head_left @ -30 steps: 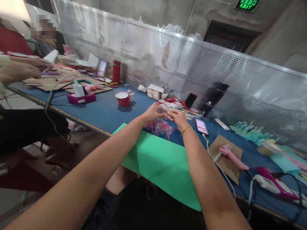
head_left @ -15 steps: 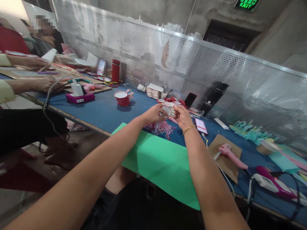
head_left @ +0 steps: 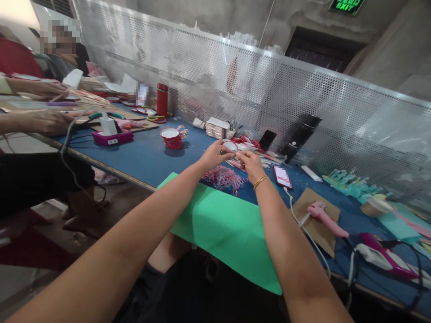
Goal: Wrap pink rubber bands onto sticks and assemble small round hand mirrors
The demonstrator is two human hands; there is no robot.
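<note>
My left hand (head_left: 215,157) is closed on a round white disc with a red rim (head_left: 230,146), held above the table. My right hand (head_left: 251,165), with a gold bracelet at the wrist, pinches at the disc's lower right edge, close to the left fingertips. What lies between the right fingers is too small to make out. Below the hands is a tangled pile of pink and pale cords (head_left: 225,178). A stack of similar red-rimmed discs (head_left: 173,139) stands to the left. Behind the hands lie more red-rimmed pieces (head_left: 252,142).
A green sheet (head_left: 222,233) covers the table's front edge and my lap. To the right are a phone (head_left: 283,176), a pink glue gun (head_left: 325,217) on cardboard, and cables. A purple power strip (head_left: 112,138) and a co-worker's hands (head_left: 50,122) are at left. A perforated metal panel (head_left: 208,67) stands behind.
The disc has moved slightly up and away and is tilted flatter. My right hand has shifted a little left and down, its fingertips now at the disc's lower edge.
</note>
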